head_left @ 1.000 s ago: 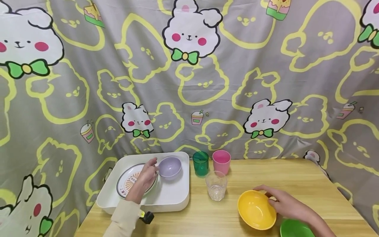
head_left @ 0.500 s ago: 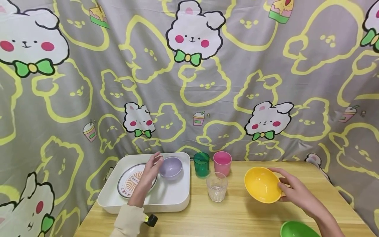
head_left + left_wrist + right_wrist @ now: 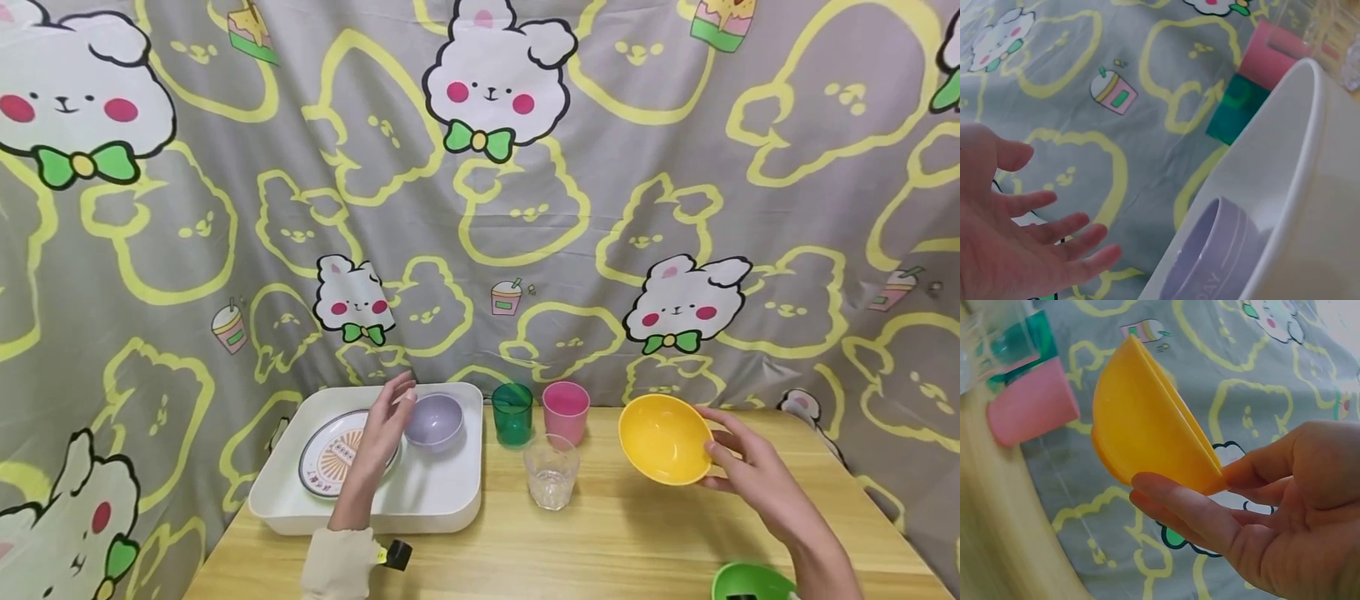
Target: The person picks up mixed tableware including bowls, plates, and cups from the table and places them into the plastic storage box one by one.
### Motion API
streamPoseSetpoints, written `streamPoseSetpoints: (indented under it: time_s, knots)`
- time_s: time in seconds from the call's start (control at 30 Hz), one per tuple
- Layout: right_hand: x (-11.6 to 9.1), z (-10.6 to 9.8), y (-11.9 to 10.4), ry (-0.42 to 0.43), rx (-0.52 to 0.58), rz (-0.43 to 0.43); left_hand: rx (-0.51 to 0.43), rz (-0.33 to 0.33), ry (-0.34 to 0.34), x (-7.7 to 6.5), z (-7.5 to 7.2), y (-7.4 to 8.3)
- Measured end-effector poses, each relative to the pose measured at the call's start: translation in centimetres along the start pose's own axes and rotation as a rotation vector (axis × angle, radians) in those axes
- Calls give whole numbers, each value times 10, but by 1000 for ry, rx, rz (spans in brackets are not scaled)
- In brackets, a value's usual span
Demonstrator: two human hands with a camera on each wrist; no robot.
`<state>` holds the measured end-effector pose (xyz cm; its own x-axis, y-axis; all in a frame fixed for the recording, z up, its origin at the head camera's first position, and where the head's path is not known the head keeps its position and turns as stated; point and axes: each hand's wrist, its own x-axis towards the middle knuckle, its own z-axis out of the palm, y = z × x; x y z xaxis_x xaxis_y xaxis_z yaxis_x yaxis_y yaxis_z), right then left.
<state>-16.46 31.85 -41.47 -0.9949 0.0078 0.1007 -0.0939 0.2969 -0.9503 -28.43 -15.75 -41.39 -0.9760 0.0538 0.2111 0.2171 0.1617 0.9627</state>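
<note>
I'm gripping the yellow bowl (image 3: 663, 440) by its rim w/ my R hand (image 3: 761, 479), thumb pressing at the edge & fingers lying along the outside. It's hanging above the table (image 3: 600, 550), off to the R, tilting so its hollow is facing me; R wrist view's showing its outer wall. My L hand (image 3: 381, 437) is hovering over the white tray (image 3: 427, 523), fingers loose & spreading apart, holding nothing. In head view it's partly covering the printed plate (image 3: 328, 462), which is lying in the tray's L part. Purple bowl (image 3: 433, 423) is sitting in the R part, near that hand; L wrist view's showing a gap btwn them, + letters on the bowl's side. Beige sleeve (image 3: 339, 565) is covering my L forearm, w/ a small black device (image 3: 398, 555) showing beside the cuff. Just R of the tray, toward the back, green cup (image 3: 513, 421) & pink cup (image 3: 567, 417) are standing side by side; clear cup (image 3: 551, 483) is standing in front. Can't tell if they're touching. Green bowl (image 3: 738, 577) is sitting at head view's bottom edge, partly cut off, near my R forearm. Gray curtain (image 3: 532, 237) w/ yellow outlines & white bunnies is hanging behind.
</note>
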Motion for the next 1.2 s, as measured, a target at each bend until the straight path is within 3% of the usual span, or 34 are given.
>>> streamPoseSetpoints:
  time_s: [0.13, 0.4, 0.63, 1.03, 1.2]
  knots:
    - [4, 2, -1, 35, 49, -20, -39, 24, -6, -2, 4, 1]
    - [5, -1, 2, 110, 271, -62, -94, 104, -44, -2, 14, 7]
    - [8, 1, 0, 167, 409, -102, -115, 117, -96, -4, 21, 12]
    - [14, 16, -4, 232, 549, -120, -137, 120, -149, -7, 35, 14]
    - [18, 27, -7, 243, 549, -107, -175, 109, -172, -9, 42, 13]
